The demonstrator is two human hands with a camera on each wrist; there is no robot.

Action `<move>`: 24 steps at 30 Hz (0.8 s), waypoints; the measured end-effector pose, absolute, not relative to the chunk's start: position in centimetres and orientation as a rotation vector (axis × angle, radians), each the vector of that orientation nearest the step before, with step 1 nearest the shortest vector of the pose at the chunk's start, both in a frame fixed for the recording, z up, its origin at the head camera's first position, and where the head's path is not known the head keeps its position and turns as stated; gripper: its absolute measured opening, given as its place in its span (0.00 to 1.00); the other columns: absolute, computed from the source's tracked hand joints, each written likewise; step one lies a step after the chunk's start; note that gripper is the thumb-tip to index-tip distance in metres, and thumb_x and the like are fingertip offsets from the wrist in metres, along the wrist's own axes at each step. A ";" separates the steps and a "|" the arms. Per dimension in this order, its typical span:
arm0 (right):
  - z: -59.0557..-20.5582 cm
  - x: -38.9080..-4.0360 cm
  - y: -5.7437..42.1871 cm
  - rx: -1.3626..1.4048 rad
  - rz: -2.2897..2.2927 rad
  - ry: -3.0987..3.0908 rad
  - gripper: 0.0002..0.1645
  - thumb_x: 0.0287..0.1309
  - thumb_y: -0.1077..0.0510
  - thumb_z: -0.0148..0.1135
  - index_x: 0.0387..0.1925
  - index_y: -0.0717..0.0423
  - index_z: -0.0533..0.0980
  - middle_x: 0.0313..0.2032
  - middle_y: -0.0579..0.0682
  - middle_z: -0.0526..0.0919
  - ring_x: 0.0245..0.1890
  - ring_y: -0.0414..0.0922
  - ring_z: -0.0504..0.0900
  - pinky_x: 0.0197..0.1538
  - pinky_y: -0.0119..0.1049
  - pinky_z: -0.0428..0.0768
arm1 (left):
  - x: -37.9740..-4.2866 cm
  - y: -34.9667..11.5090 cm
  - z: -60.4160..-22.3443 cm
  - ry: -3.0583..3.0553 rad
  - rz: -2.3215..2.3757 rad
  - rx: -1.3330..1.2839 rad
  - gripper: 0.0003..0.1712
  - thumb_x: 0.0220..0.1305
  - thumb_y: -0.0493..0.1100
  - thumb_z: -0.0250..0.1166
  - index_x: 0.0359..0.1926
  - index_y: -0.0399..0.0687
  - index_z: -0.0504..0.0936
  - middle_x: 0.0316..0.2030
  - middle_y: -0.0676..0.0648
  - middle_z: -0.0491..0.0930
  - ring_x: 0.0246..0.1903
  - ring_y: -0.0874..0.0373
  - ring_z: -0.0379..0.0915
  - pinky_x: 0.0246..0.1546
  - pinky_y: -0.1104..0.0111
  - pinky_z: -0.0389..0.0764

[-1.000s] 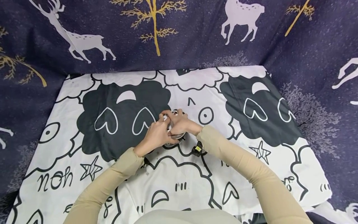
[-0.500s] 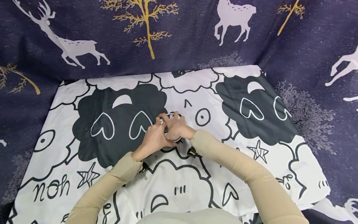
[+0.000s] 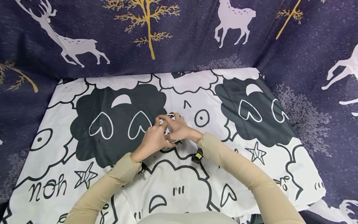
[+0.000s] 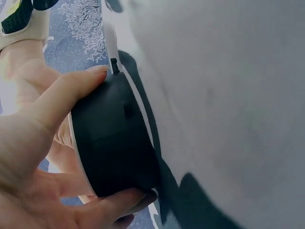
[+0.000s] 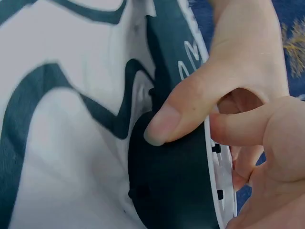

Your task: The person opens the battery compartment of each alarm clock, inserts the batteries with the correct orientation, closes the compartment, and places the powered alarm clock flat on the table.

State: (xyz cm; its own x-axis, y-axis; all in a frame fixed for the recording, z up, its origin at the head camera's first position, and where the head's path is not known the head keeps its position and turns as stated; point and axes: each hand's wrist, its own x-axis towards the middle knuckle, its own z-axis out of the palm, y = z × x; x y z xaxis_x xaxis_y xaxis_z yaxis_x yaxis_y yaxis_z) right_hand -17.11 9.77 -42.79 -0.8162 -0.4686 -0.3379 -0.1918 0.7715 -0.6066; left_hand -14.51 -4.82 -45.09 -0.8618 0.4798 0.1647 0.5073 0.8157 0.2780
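Both hands are on a round, drum-shaped thing with a black side wall (image 4: 114, 138) and a white rim; its exact kind is not clear. My left hand (image 3: 153, 139) grips the wall, thumb on one side and fingers on the other in the left wrist view. The right hand (image 3: 179, 129) has its thumb pressed on the black wall (image 5: 174, 176), its other fingers bent over the white-rimmed face. Small black pegs show along the white rim (image 5: 226, 183) in the right wrist view. Most of the face is hidden under the hands in the head view.
The thing stands on a white cloth (image 3: 193, 183) printed with black cartoon sheep, spread over a table. Dark blue curtains (image 3: 184, 37) with white deer and yellow trees hang behind and at the sides. A small black device (image 3: 198, 156) sits under the right wrist.
The right wrist swung slightly left, then back out to the right, while its fingers stayed over the round thing. The left hand keeps its grip. The head view shifted a little.
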 end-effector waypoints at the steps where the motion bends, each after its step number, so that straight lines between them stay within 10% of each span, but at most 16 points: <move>1: -42.8 -17.1 9.7 -0.491 -0.790 2.490 0.49 0.46 0.51 0.63 0.68 0.32 0.50 0.63 0.67 0.48 0.59 0.64 0.53 0.54 0.58 0.65 | -14.5 -4.8 -45.0 -2.901 -0.483 -0.791 0.50 0.28 0.64 0.76 0.51 0.39 0.72 0.52 0.26 0.67 0.08 0.56 0.62 0.11 0.68 0.68; 24: -43.6 -16.0 8.8 -0.453 -0.761 2.722 0.44 0.41 0.53 0.61 0.64 0.35 0.58 0.53 0.64 0.63 0.54 0.63 0.59 0.49 0.53 0.68 | -14.3 -4.8 -45.2 -2.902 -0.630 -0.772 0.47 0.26 0.62 0.77 0.48 0.42 0.74 0.50 0.28 0.69 0.12 0.53 0.67 0.14 0.65 0.71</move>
State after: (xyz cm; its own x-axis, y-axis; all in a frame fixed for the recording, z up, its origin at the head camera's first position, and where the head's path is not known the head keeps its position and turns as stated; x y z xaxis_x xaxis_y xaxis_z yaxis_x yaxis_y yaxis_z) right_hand -15.95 8.78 -43.65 -0.9121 -0.3686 -0.1791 -0.2222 0.8121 -0.5395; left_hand -14.30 -4.77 -45.18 -0.8710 0.4602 0.1722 0.4901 0.7896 0.3692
